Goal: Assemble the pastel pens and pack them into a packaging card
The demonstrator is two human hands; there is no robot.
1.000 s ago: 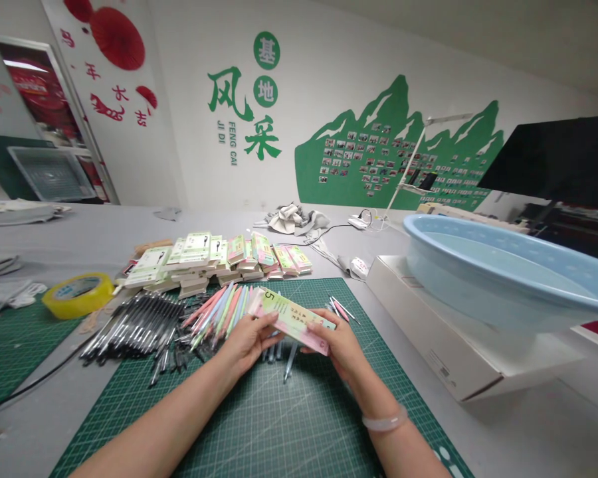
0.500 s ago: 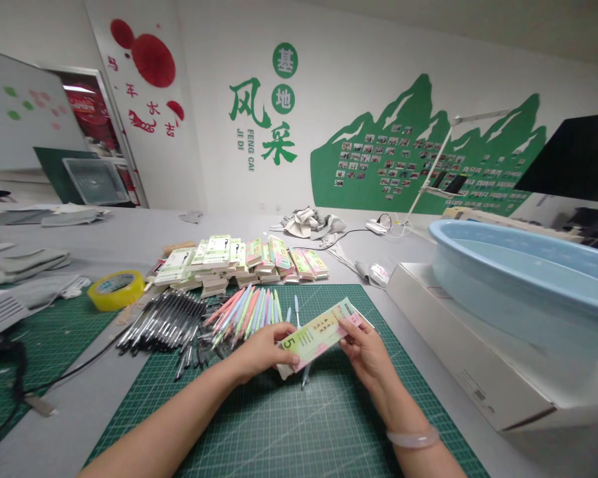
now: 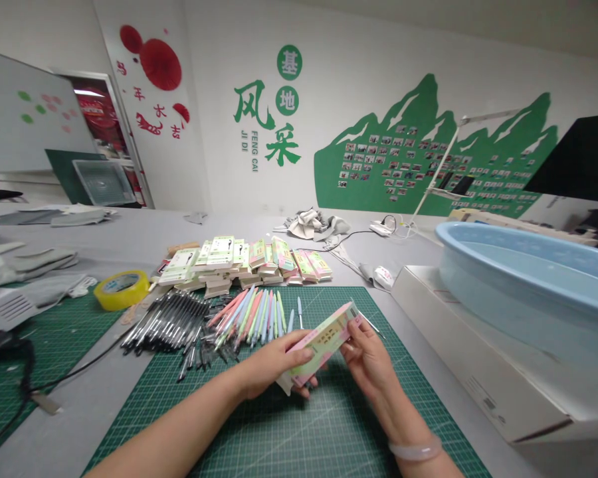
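Both my hands hold one long flat pastel box, pink and green with print on it, tilted above the green cutting mat. My left hand grips its near, lower end, fingers wrapped round it. My right hand pinches its far, upper end. Just behind the box lies a fan of pastel pens, and left of those a heap of black pens. A row of stacked similar boxes lies at the mat's far edge.
A light blue basin rests on a white carton at the right. A yellow tape roll sits at the left, near a second green mat with a black cable. Grey cloth and a power strip lie farther back.
The box has turned in my hands from lying flat and face up to tilted on edge, and has come a little nearer. My view has shifted left.
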